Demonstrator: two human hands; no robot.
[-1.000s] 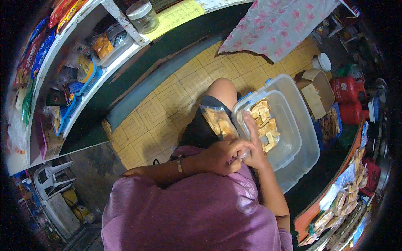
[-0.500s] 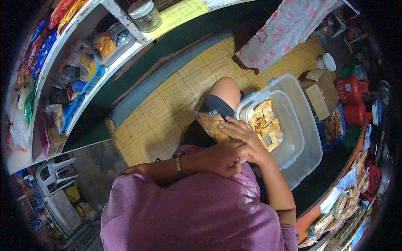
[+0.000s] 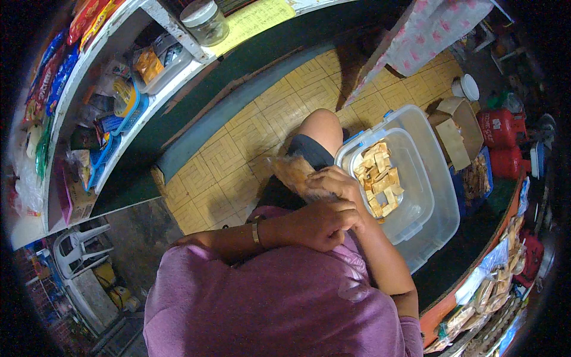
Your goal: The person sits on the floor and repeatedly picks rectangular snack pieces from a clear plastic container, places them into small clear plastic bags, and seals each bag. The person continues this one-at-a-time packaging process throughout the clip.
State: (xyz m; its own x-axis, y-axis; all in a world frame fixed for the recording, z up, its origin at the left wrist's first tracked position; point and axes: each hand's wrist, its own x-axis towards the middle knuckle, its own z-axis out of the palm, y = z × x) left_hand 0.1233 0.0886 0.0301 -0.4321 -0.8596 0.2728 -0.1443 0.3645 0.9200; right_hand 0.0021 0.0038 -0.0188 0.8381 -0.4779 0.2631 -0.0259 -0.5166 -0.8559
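A clear plastic bag [image 3: 290, 171] of golden-brown pieces lies over my lap, blurred by motion. My right hand [image 3: 334, 183] is closed on its near end, the fingers bent over the plastic. Just below, my left hand [image 3: 318, 224], with a bracelet at the wrist, is curled shut against my right wrist. What its fingers hold, if anything, is hidden. Right of my hands stands a large clear plastic tub [image 3: 437, 244]. Inside it, on the left side, flat golden-brown strips [image 3: 380, 175] are heaped in a round pale container.
An open cardboard box [image 3: 455, 134], a white bucket [image 3: 468, 88] and red containers [image 3: 499, 128] stand beyond the tub. Shelves with blue baskets [image 3: 132, 113] line the left. A floral cloth [image 3: 437, 35] hangs at the top. Bagged goods [image 3: 491, 297] lie at the lower right.
My right hand has drawn in and its fingers have bent more over the bag, which has shifted slightly left. My left fist has turned a little. The floral cloth has swung rightward.
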